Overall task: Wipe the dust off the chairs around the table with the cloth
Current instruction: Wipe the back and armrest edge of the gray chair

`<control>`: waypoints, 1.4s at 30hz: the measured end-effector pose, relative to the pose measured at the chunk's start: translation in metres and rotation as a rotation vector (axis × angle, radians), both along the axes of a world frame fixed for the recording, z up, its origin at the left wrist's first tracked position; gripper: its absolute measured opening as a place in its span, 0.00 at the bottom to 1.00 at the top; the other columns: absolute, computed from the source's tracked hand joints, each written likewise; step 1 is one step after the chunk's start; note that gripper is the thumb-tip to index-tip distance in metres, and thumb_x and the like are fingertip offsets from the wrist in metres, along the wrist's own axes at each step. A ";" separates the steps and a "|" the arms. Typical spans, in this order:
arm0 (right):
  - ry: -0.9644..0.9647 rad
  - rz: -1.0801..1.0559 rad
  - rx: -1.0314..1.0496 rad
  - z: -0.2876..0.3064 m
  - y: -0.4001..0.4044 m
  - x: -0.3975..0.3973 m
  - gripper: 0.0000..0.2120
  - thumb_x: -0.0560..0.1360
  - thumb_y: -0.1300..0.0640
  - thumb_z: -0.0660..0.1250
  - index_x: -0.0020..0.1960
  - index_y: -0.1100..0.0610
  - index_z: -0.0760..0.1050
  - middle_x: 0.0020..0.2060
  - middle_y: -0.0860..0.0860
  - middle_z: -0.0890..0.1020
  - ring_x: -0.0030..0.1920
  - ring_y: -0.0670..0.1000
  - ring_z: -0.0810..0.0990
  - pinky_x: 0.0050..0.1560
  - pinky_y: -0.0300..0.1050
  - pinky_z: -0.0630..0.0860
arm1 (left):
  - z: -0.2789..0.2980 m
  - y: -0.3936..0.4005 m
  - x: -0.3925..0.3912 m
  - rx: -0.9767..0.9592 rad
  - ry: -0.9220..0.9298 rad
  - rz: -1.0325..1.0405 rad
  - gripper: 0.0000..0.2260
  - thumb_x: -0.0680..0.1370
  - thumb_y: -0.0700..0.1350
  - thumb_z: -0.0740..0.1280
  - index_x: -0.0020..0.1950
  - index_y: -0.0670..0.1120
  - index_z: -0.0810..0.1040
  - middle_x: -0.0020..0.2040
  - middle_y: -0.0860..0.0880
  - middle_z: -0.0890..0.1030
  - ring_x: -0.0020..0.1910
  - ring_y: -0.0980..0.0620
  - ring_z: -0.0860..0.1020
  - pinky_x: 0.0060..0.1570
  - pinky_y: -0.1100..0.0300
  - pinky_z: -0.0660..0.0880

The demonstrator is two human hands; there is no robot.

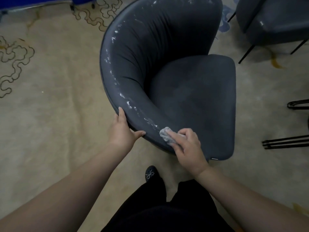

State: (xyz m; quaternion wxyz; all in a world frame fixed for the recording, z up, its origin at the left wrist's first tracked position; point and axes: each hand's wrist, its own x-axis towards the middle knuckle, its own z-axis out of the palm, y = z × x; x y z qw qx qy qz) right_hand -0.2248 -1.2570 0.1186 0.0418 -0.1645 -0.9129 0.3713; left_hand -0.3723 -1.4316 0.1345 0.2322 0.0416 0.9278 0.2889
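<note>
A dark grey tub chair (175, 77) with a curved backrest stands on the carpet in front of me. White dust streaks (123, 96) run along the top of its backrest rim. My right hand (187, 146) presses a small grey cloth (164, 133) onto the near end of the rim, fingers curled over the cloth. My left hand (122, 129) holds the outer edge of the backrest just left of the cloth, thumb on top of the rim.
A second dark grey chair (270, 22) stands at the upper right on thin black legs. Black metal legs (287, 141) of other furniture jut in from the right edge. Beige patterned carpet (50, 97) spreads to the left. My black shoe (150, 173) is just below the chair.
</note>
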 end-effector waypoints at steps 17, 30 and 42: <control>0.084 0.091 0.025 -0.009 -0.009 -0.046 0.20 0.69 0.60 0.75 0.59 0.48 0.81 0.48 0.53 0.74 0.49 0.57 0.73 0.50 0.61 0.74 | 0.007 0.002 -0.004 0.015 -0.051 0.009 0.53 0.64 0.49 0.81 0.78 0.44 0.50 0.70 0.44 0.65 0.65 0.44 0.71 0.63 0.50 0.72; 0.111 0.305 0.050 0.002 -0.011 -0.059 0.20 0.68 0.66 0.74 0.57 0.51 0.82 0.46 0.58 0.77 0.44 0.62 0.75 0.45 0.61 0.75 | 0.002 -0.014 -0.032 0.213 -0.079 0.190 0.47 0.71 0.41 0.75 0.78 0.55 0.47 0.71 0.56 0.70 0.60 0.49 0.78 0.59 0.49 0.76; 0.113 0.380 0.031 0.003 -0.010 -0.086 0.17 0.69 0.64 0.70 0.55 0.51 0.83 0.43 0.58 0.76 0.41 0.61 0.74 0.41 0.60 0.75 | -0.001 -0.019 -0.040 0.164 -0.120 0.140 0.52 0.70 0.42 0.77 0.78 0.59 0.41 0.76 0.57 0.62 0.62 0.50 0.76 0.48 0.67 0.72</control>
